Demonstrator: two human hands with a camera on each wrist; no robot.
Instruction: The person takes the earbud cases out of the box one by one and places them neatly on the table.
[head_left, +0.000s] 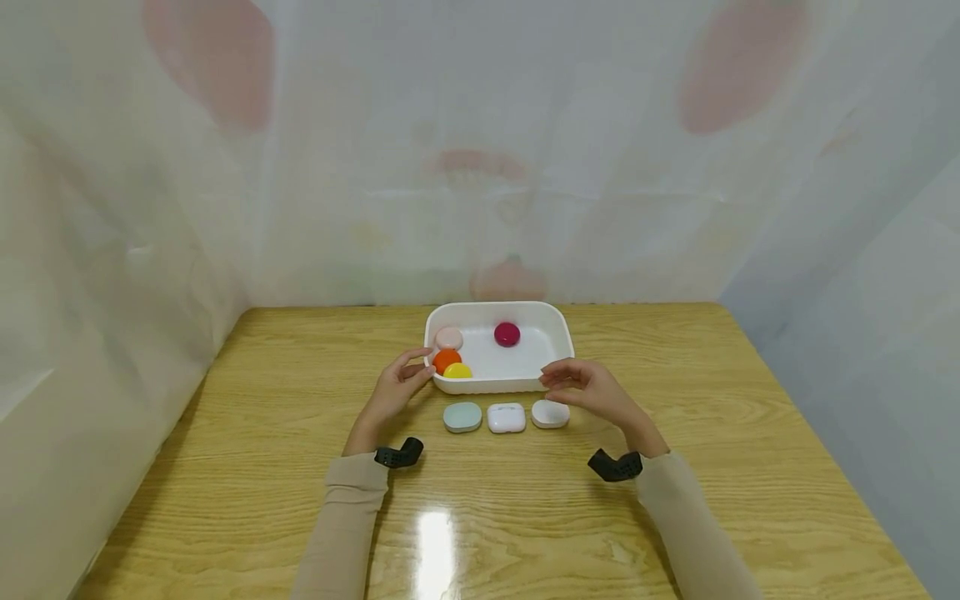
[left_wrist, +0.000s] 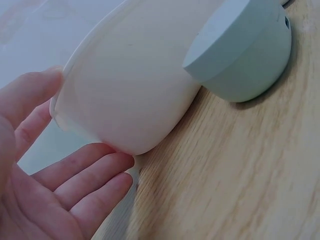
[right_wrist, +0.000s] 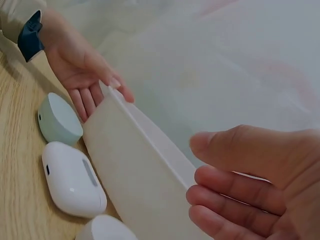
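Observation:
A white rectangular tray (head_left: 495, 387) holds a pale pink (head_left: 449, 338), an orange (head_left: 447, 360), a yellow (head_left: 458, 371) and a dark red rounded piece (head_left: 507, 334). My left hand (head_left: 396, 387) holds the tray's front left corner, thumb at the rim and other fingertips against the outer wall. At the front right corner, my right hand (head_left: 588, 388) has loosely bent fingers close to the wall; firm contact cannot be made out. In front of the tray stand a pale green earbud case (head_left: 462, 417), a white earbud case (head_left: 506, 418) and a white oval case (head_left: 551, 414), the last below my right hand.
The wooden table (head_left: 300, 517) carries everything. A pale printed curtain (head_left: 480, 200) rises behind the table's back edge and along both sides. Each wrist wears a black strap mount, such as the right wrist mount (head_left: 617, 466).

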